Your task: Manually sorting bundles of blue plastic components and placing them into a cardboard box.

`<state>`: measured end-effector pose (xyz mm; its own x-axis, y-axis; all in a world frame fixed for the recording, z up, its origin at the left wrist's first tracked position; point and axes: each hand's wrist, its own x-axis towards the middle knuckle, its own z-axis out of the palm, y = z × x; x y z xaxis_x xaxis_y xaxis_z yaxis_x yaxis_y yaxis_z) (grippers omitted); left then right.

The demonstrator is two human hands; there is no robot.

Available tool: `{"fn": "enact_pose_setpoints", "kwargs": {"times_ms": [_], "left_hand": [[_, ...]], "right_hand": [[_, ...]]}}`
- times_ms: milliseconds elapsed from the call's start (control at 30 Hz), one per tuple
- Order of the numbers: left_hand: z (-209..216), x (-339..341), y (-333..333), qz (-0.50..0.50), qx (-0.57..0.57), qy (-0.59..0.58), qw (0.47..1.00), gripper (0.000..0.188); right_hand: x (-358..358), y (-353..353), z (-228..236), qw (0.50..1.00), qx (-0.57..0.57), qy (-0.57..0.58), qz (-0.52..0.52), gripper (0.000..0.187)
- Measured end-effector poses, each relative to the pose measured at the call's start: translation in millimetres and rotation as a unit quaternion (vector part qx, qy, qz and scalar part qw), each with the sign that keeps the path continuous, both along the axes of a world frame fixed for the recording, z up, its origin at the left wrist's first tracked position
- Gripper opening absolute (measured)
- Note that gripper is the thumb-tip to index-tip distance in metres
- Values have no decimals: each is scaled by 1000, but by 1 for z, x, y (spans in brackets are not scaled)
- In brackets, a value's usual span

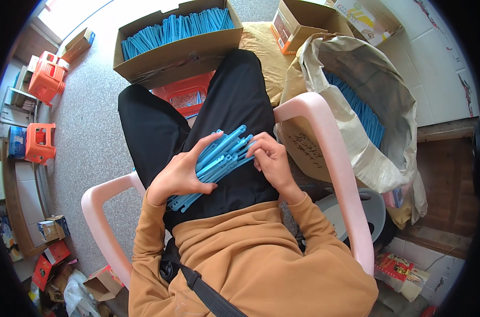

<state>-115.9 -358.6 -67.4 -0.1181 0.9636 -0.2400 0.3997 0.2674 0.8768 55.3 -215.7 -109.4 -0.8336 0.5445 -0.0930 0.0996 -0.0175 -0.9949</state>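
A bundle of slim blue plastic sticks lies across my lap, several of them showing small holes near their ends. Around the bundle's left side curls my left hand, its thumb below and fingers above. At the bundle's right end, my right hand has its fingers bent and pinched against the stick tips. Past my knees stands a cardboard box packed with the same kind of blue sticks. On the right, a big pale woven sack gapes wide with more blue sticks inside.
I sit in a pink plastic armchair whose arms flank me. Beneath the stick box is a red plastic stool. An open carton stands behind the sack. Orange stools line the left, with cartons and bags at lower left.
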Motion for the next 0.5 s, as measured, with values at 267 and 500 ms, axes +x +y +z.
{"fn": "enact_pose_setpoints", "kwargs": {"times_ms": [267, 500], "left_hand": [[2, 0, -1, 2, -15, 3, 1000, 93], [2, 3, -2, 13, 34, 30, 999, 89]], "right_hand": [[-12, -17, 8, 953, -224, 141, -148, 19], [-23, -20, 13, 978, -138, 94, -126, 33]]}}
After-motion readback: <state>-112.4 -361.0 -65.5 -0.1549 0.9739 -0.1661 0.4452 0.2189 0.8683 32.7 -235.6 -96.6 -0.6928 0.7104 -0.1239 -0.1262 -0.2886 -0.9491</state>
